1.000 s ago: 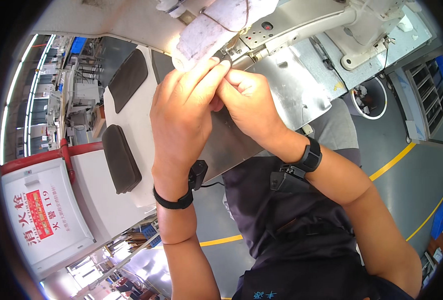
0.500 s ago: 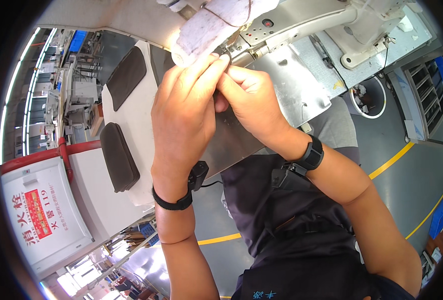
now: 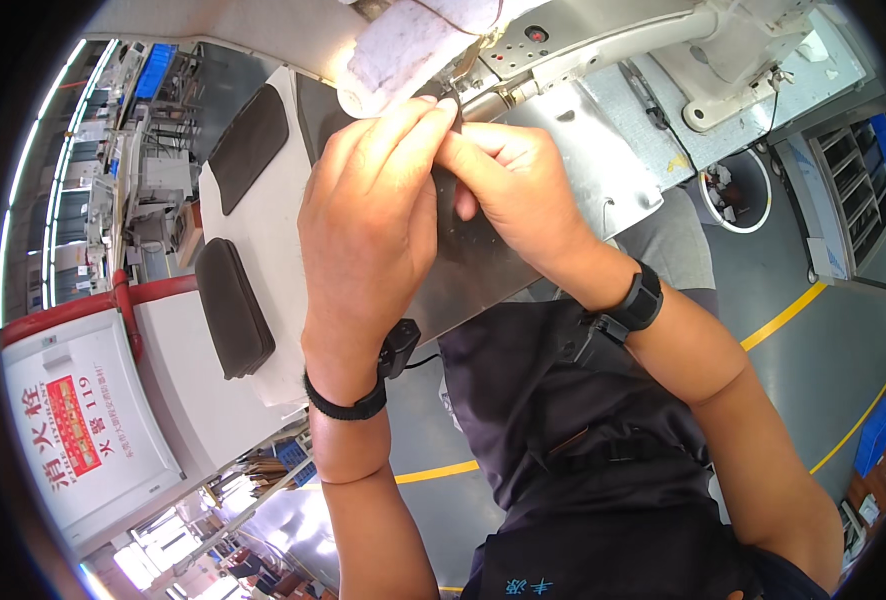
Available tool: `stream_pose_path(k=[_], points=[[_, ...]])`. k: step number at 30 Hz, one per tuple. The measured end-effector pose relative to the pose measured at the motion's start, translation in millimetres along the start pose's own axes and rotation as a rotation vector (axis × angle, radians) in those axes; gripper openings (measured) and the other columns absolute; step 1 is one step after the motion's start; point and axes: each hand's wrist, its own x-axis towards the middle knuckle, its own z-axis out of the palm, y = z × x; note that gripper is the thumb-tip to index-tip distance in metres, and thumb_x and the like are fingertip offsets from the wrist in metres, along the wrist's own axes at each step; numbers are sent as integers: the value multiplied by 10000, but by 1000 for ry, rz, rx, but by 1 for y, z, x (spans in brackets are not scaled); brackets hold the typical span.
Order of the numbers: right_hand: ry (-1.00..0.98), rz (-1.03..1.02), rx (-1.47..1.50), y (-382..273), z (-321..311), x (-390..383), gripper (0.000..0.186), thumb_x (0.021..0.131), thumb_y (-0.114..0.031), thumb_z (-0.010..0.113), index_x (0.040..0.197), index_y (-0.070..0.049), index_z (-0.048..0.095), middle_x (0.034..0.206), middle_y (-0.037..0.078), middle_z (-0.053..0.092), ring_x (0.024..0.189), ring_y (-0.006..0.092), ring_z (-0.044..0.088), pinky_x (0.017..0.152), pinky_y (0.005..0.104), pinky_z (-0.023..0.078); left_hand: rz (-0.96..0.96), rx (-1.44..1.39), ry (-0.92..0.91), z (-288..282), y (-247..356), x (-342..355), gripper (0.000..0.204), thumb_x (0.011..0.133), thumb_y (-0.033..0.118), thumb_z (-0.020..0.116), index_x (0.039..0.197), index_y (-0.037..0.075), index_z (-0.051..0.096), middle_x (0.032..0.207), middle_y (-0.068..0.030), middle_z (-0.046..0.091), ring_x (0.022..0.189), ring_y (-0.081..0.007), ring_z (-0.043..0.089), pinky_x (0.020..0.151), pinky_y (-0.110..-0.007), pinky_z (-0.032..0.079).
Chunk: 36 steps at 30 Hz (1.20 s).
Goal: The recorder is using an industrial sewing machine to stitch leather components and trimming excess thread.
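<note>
My left hand (image 3: 368, 205) and my right hand (image 3: 518, 190) meet at the sewing machine (image 3: 603, 55), close to its needle area. Between them is a dark, flexible-looking piece (image 3: 450, 225), mostly covered by the fingers. The left fingers lie close together, their tips pressing on its upper part. My right thumb and forefinger pinch it beside the left fingertips. Its outline and the needle itself are hidden. Left of my hands, a stack of dark rounded pieces (image 3: 231, 310) rests on the pale tabletop (image 3: 281, 230), with a flat dark panel (image 3: 250, 145) farther back.
A shiny metal plate (image 3: 603, 165) extends right of my hands. A pale, cloth-like wrap (image 3: 403, 55) hangs just above them on the machine. Tweezers or a similar slim tool (image 3: 645, 97) lie at right. A white bin (image 3: 738, 190) with scraps stands on the floor beyond.
My right hand has shifted slightly right and down, its wrist turning a little. More of the dark piece shows between the hands. The left hand has barely moved.
</note>
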Motion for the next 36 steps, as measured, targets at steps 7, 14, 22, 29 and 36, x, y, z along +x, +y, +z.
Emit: stream_pose_path(k=[7,14,22,29,36], points=[[-38,23,-71,-7,-9,1,324,993,-226,623,755,-17,690,580,-16,581,530,32,521,489,210,401,-43,2,-9,2,3,-2,320,909,-21,601,1212,49,679,1172,-119,693,1029,-303,644,910,-379,497],[-101,62,-150,-23,-26,4,294,980,-248,658,808,-22,733,586,-39,566,529,26,493,472,204,373,-27,21,44,8,4,-5,340,823,10,667,1159,59,681,1175,-68,690,1000,-271,644,866,-372,531],[-158,34,-183,-18,-38,19,234,960,-214,674,840,-28,751,625,-51,586,552,19,489,482,212,381,-67,30,64,10,10,-3,282,877,45,671,1158,63,688,1183,-74,688,991,-273,643,873,-369,525],[-148,154,-35,-33,-35,16,209,939,-205,687,843,-30,747,696,-61,615,630,7,499,557,193,379,-212,-79,57,11,13,-25,307,948,84,623,1251,47,655,1288,-148,647,1183,-307,602,1020,-389,450],[-199,195,-40,-34,-38,20,258,928,-211,698,709,-78,660,649,-96,499,588,13,397,532,224,300,-1008,-444,245,24,27,-95,601,994,197,614,1515,39,360,1492,-199,447,1336,-334,472,1096,-431,394]])
